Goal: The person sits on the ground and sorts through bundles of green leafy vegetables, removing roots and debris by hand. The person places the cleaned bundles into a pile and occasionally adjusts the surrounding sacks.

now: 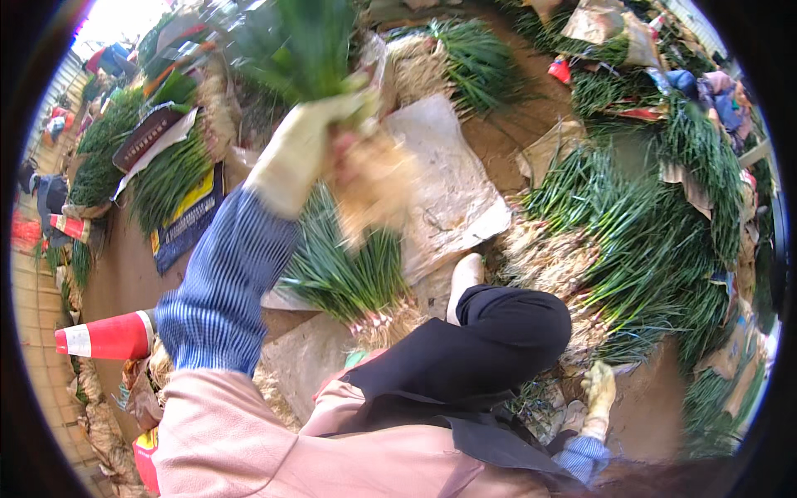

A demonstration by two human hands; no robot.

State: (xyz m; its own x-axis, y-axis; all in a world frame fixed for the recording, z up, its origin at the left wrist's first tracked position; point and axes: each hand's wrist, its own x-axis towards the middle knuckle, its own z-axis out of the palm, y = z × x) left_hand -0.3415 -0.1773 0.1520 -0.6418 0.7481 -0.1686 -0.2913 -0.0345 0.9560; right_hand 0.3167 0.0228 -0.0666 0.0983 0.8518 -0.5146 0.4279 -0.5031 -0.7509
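Note:
My left hand, in a pale glove, grips a bunch of green onions raised in front of me. Its roots hang toward me, blurred, and the leaves point away. Below it, another bunch of green onions lies on sacking with its roots by my leg. My right hand, also gloved, hangs low on the right, near the root end of a large pile of green onions. Its fingers look curled, and whether they hold anything cannot be seen.
A flattened white sack lies ahead of my foot. Beyond it rests another bundle. A red-and-white traffic cone lies on its side at left. More onion heaps line both sides, and people are far right.

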